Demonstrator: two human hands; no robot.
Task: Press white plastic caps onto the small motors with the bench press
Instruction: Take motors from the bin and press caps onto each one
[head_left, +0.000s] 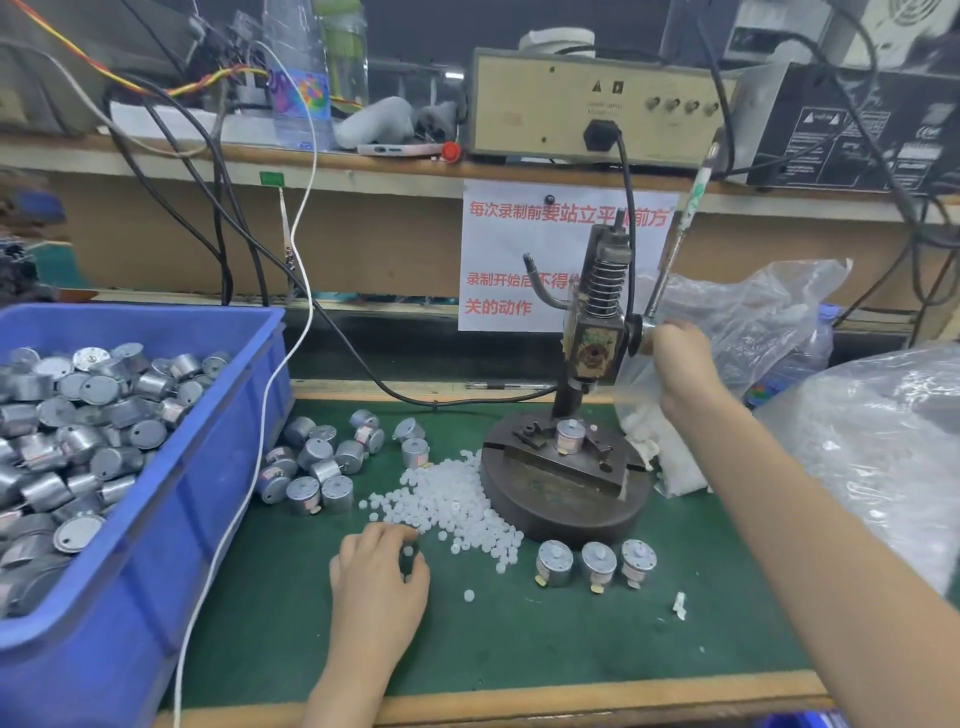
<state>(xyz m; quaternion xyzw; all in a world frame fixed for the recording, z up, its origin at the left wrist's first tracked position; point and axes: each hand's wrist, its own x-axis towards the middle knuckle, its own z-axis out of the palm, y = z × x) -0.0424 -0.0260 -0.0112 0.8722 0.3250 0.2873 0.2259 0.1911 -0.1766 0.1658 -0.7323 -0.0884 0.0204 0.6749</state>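
- The left hand (382, 577), at the lower centre of the frame, rested on the green mat (519, 639) with its fingers curled, pinching one white cap (409, 551) between thumb and fingers.
- The right hand (678, 358), right of centre, reached the lower end of the press lever (675, 244). Its fingers were hidden and blurred, so the grip could not be determined.
- A blue bin (156, 519) at the left edge held a heap of small motors.
- A loose group of motors (322, 462) lay on the mat just right of the bin.
- The cap pile (457, 504) lay between that group and the press base, touching the base.
- The bench press (597, 322) stood at centre right. One motor (570, 435) sat upright in its fixture, below the raised ram.
- Three upright motors (597, 564) stood in a row just in front of the base.
- Clear plastic bags (769, 322) lay at the right.
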